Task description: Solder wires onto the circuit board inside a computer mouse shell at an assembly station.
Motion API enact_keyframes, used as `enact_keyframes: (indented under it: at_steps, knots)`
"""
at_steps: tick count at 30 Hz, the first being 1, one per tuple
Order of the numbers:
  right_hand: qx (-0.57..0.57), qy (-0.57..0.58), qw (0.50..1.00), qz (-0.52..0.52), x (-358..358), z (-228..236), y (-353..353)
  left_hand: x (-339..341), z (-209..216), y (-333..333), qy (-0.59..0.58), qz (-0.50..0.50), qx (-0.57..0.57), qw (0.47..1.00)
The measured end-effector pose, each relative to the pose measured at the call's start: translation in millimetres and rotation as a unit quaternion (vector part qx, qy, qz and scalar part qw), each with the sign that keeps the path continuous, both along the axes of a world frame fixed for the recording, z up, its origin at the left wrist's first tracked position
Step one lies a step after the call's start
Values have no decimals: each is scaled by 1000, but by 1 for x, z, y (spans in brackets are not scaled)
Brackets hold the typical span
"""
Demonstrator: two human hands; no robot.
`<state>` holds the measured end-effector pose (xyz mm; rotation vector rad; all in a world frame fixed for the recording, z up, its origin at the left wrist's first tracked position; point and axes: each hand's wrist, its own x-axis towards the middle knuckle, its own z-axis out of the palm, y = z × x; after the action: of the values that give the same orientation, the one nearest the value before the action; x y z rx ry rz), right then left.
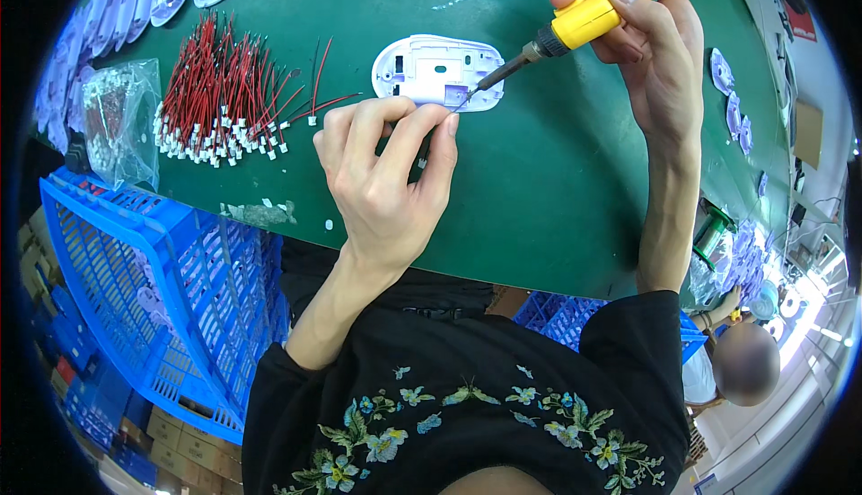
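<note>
A pale lilac oval plastic shell (429,69) lies on the green table. My right hand (660,55) is wrapped round the yellow handle of a soldering iron (588,21). The iron slants down to the left, its thin tip at the shell's lower edge. There my left hand (386,167) is closed in a pinch, thumb and forefinger together beside the tip. A thin wire lead appears to be between these fingers, with a small white connector (422,163) showing below them; most of it is hidden by the hand.
A heap of red wires with white connectors (220,100) lies left of the shell, beside a clear plastic bag (121,122). Stacked lilac shells (135,6) line the far left. Blue crates (171,244) stand below the table edge. A green wire spool (714,235) and a co-worker are at right.
</note>
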<state>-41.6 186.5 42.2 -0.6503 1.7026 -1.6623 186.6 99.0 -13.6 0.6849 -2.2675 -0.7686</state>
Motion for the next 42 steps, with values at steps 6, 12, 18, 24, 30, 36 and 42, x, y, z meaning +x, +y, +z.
enact_keyframes:
  at_steps: [6,12,18,24,30,36,42]
  knots:
    - [1,-4,1000,-5,1,3,0,0,-5,0,10,4,-9,1000]
    - [22,-14,1000,-5,7,14,-3,0,-9,0,18,3,-19,1000]
    - [8,10,1000,0,1,1,1,0,-7,-1,9,1,-22,1000]
    - [-8,-14,1000,-9,-2,6,4,-1,-6,0,12,0,-21,1000]
    - [23,-13,1000,-1,4,15,0,0,-6,0,-1,1,-17,1000]
    - [8,2,1000,-17,0,11,2,-1,-7,1,4,0,-18,1000]
    - [-15,7,1000,-19,-4,7,3,0,-7,0,1,-1,-20,1000]
